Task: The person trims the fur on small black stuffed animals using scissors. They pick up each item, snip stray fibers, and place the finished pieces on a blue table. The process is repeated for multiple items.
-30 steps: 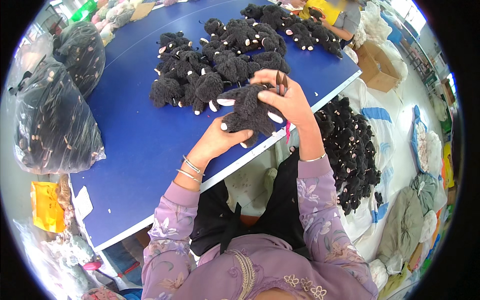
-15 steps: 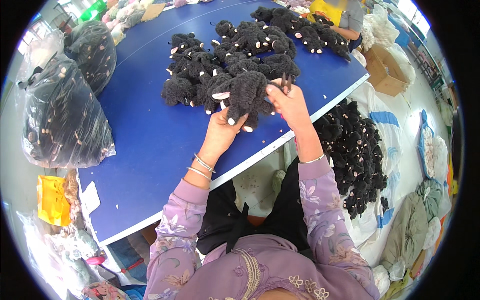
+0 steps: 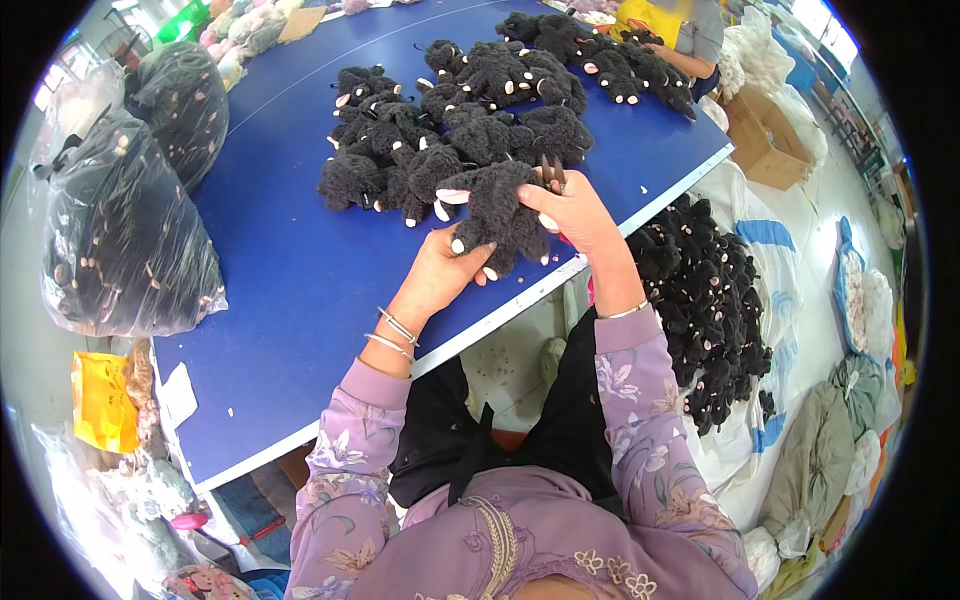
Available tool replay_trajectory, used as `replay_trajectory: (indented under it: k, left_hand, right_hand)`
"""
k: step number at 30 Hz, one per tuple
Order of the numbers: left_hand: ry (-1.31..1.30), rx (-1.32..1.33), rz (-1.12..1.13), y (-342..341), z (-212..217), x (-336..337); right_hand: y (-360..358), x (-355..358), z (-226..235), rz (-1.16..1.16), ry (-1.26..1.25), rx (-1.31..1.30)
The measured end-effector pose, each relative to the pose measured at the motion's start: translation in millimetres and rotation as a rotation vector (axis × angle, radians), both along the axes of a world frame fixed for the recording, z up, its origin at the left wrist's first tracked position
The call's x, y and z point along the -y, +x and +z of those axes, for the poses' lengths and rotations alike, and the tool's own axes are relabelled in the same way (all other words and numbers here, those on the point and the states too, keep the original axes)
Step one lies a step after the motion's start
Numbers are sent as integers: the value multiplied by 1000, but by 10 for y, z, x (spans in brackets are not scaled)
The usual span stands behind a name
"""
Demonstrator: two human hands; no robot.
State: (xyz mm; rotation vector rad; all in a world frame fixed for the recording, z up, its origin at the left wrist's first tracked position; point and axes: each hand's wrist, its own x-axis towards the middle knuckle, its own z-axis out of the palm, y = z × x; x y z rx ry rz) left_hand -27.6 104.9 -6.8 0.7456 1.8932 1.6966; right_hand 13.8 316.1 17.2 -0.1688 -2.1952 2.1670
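A black curly plush toy [image 3: 503, 218] with pale paw tips and a pink-lined ear is held just above the near edge of the blue table [image 3: 290, 300]. My left hand [image 3: 442, 270] is closed around its lower left side, thumb on top. My right hand [image 3: 582, 212] pinches the upper right side with the thumb. Two dark pointed blades, like those of thread snips [image 3: 552, 173], stick up out of that same hand; their handle is hidden in the palm. Just beyond lies a heap of similar black plush toys [image 3: 475, 130].
Clear plastic bags of black toys [image 3: 130, 230] stand at the left. More black toys [image 3: 705, 310] are piled on white sacking below the table's right edge. A person in a yellow apron [image 3: 650, 18] works at the far right, near an open cardboard box [image 3: 765, 140].
My right hand has shifted left onto the toy's body, its thumb now pressing there. The toy has turned a little and sits slightly lower. My left hand keeps its hold.
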Motion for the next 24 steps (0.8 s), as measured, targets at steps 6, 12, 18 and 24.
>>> replay_trajectory:
  k: [6,12,18,24]
  left_hand:
    - [-122,2,-90,-30,33,107]
    - [55,-15,45,30,-9,72]
    - [211,-156,249,22,42,63]
    - [390,-162,262,22,0,94]
  right_hand:
    - [16,54,-45,-171,-131,-182]
    - [-57,30,-185,-192,-176,-110]
    - [-40,109,-171,-102,-153,-185]
    - [-31,-2,-212,-117,-180,-279]
